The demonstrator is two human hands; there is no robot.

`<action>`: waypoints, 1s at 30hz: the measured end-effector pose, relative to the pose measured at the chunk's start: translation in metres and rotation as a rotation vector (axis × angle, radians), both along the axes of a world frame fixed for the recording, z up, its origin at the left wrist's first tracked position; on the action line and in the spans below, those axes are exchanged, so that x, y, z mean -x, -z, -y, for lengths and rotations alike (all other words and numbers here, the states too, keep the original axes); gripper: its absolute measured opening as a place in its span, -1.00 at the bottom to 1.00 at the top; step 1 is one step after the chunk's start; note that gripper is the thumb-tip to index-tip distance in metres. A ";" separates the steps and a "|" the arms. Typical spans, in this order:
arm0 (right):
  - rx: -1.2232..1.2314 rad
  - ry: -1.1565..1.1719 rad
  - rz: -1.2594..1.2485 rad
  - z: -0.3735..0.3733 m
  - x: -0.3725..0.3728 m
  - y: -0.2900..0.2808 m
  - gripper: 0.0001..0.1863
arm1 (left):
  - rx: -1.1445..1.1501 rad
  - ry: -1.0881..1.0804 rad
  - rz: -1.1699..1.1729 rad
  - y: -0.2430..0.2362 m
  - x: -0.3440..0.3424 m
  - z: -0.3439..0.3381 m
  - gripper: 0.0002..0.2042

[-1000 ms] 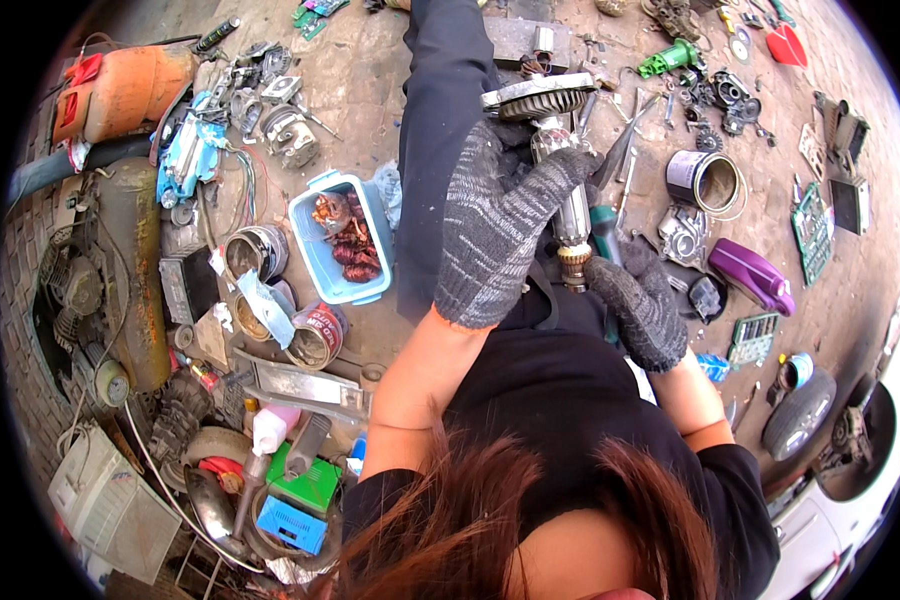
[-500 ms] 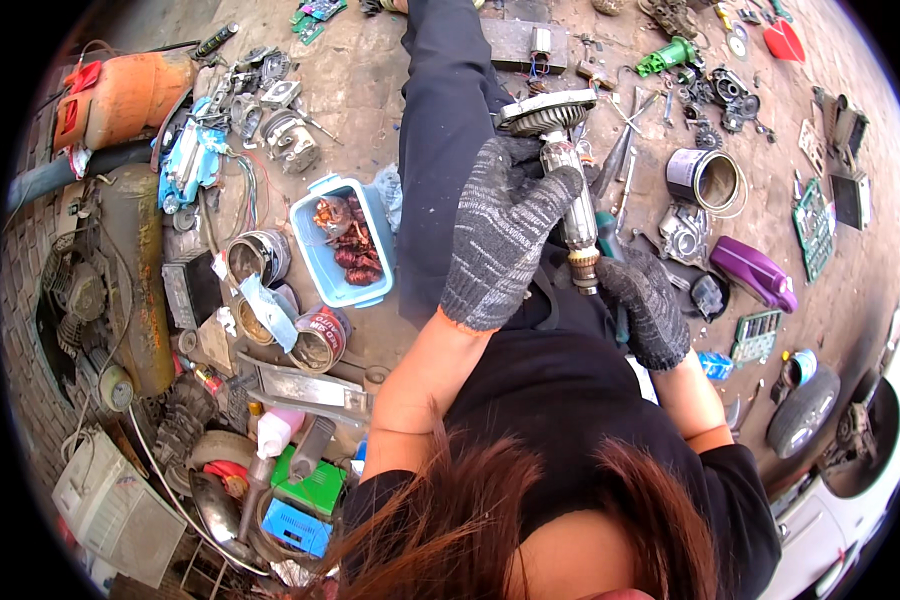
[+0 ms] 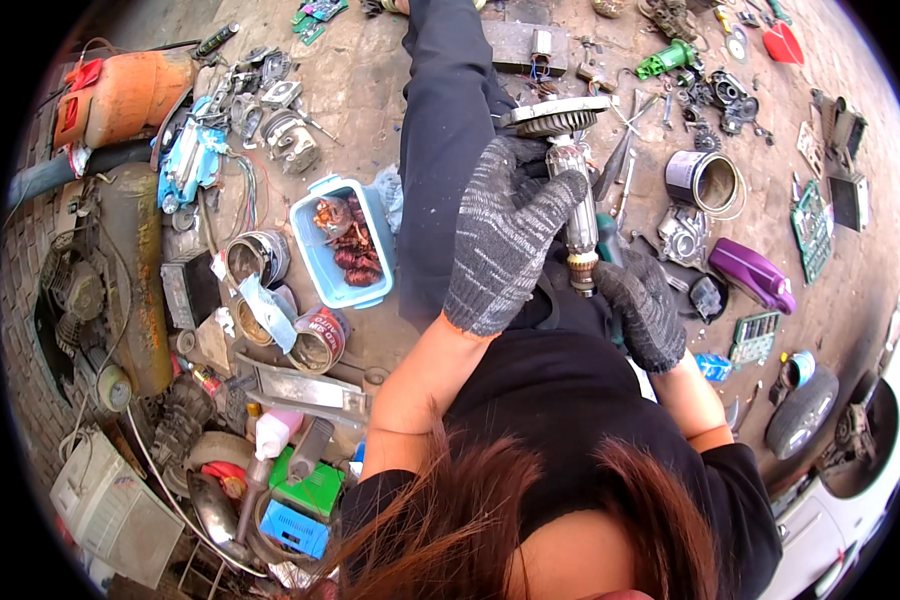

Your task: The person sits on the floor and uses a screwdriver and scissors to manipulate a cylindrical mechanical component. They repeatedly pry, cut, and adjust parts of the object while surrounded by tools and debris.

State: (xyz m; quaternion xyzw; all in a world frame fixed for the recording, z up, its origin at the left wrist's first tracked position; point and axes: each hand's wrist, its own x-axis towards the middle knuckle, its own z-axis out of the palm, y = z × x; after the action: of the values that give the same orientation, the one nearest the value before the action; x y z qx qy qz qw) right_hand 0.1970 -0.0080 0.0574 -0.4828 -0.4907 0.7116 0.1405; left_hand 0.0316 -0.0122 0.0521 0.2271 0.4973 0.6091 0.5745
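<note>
Shifted slightly rightward and down from where it was a second ago, a metal motor armature [image 3: 581, 230] stands above our lap, its toothed disc [image 3: 560, 120] at the far end and its copper-coloured ring [image 3: 582, 264] at the near one. Our left hand [image 3: 502, 238], in a grey knitted glove, wraps the armature from the left, thumb laid across its front and the other fingers bent behind, partly hidden from us. Our right hand [image 3: 647, 310], gloved alike, curls around the green grip [image 3: 607, 238] of a dark-bladed tool [image 3: 615, 170], whose pointed blade rises just beside the armature; we cannot tell whether the fingertips touch the copper-coloured ring. On our left, beside our outstretched leg [image 3: 445, 180], a light blue basin [image 3: 320, 265] holds reddish copper coils [image 3: 356, 252], with an open tin [image 3: 330, 328] near it and an orange cylinder [image 3: 135, 98] well apart. On our right, an open can [image 3: 684, 182], a purple casing [image 3: 750, 273] and a green circuit board [image 3: 813, 232] lie on the brown ground among loose metal parts, while farther ahead we see a green plastic housing [image 3: 665, 60] and a red funnel-shaped piece [image 3: 784, 43].
</note>
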 end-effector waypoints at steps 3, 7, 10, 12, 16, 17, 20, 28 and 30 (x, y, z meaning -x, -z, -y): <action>-0.063 0.008 0.004 0.001 0.000 -0.001 -0.66 | -0.003 -0.001 -0.013 0.000 0.000 0.002 -0.75; -0.278 -0.083 0.042 0.002 -0.004 0.005 -0.67 | -0.022 0.018 0.064 -0.004 0.000 0.006 -0.74; -0.456 -0.144 0.114 0.002 -0.005 0.005 -0.68 | -0.038 0.069 -0.077 -0.007 0.004 0.010 -0.69; -0.590 -0.126 0.115 0.003 -0.004 0.008 -0.70 | -0.034 0.100 -0.084 -0.013 0.005 0.011 -0.65; -0.494 -0.087 0.102 0.003 0.000 -0.002 -0.73 | -0.092 0.069 -0.006 -0.019 0.001 0.012 -0.62; -0.493 -0.115 0.109 0.001 -0.001 -0.004 -0.72 | -0.090 0.070 -0.021 -0.020 0.001 0.011 -0.61; -0.527 -0.169 0.107 -0.003 -0.003 -0.006 -0.70 | -0.131 0.068 -0.065 -0.016 0.002 0.014 -0.58; -0.369 -0.086 -0.001 0.000 -0.019 0.002 -0.62 | -0.135 0.040 0.096 -0.011 0.005 0.022 -0.53; -0.276 -0.075 -0.028 0.000 -0.023 0.002 -0.60 | -0.137 0.062 0.167 -0.011 0.005 0.021 -0.53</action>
State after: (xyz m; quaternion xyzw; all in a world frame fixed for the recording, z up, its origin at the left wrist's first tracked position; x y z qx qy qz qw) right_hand 0.2201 -0.0076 0.0555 -0.4304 -0.5996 0.6487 0.1854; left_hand 0.0262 -0.0336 0.0635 0.2297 0.3977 0.6404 0.6156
